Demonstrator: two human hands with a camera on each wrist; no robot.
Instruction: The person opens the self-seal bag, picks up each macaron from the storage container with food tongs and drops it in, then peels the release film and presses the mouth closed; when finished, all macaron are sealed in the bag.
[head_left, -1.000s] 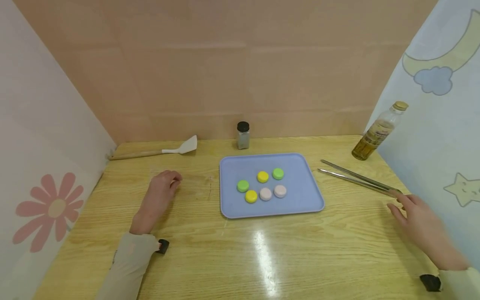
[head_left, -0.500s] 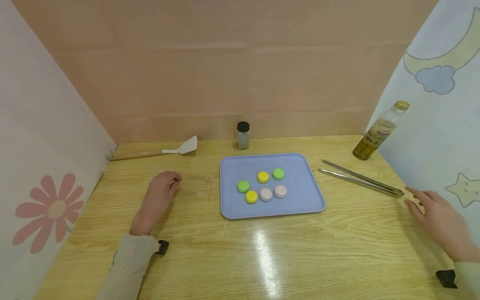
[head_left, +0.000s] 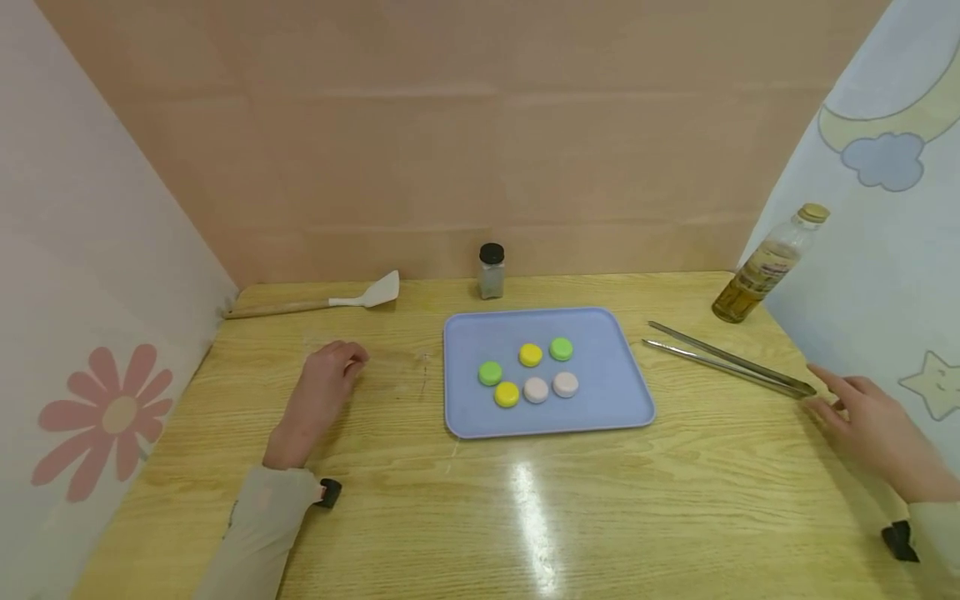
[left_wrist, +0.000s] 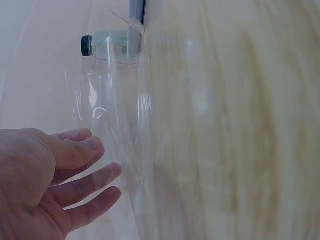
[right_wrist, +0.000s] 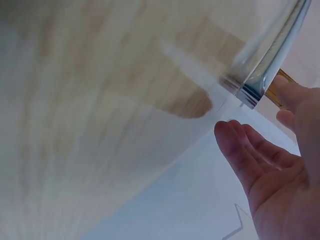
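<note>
My left hand (head_left: 326, 383) rests on the table left of the tray with loosely curled fingers. In the left wrist view its fingers lie beside a see-through plastic sheet (left_wrist: 112, 125). At the right, my right hand (head_left: 870, 417) has its index finger and thumb spread around the hinge end of the metal tongs (head_left: 731, 357), fingertips right at the metal. The tongs lie slanted with their tips toward the blue tray (head_left: 615, 408). On the tray are two green macarons (head_left: 561, 349), two yellow macarons (head_left: 530, 355) and two pale pink macarons (head_left: 536, 390).
Behind the tray stands a small jar (head_left: 491, 275) with a black lid. A bottle (head_left: 761, 268) of yellow liquid stands at the back right, beyond the tongs. A white-headed spatula (head_left: 378, 290) with a wooden handle lies at the back left. Walls (head_left: 892, 275) bound the table's sides.
My right hand first left the tongs' hinge end toward the right, then came back close to it. The left hand stayed in place. The head view shifted slightly.
</note>
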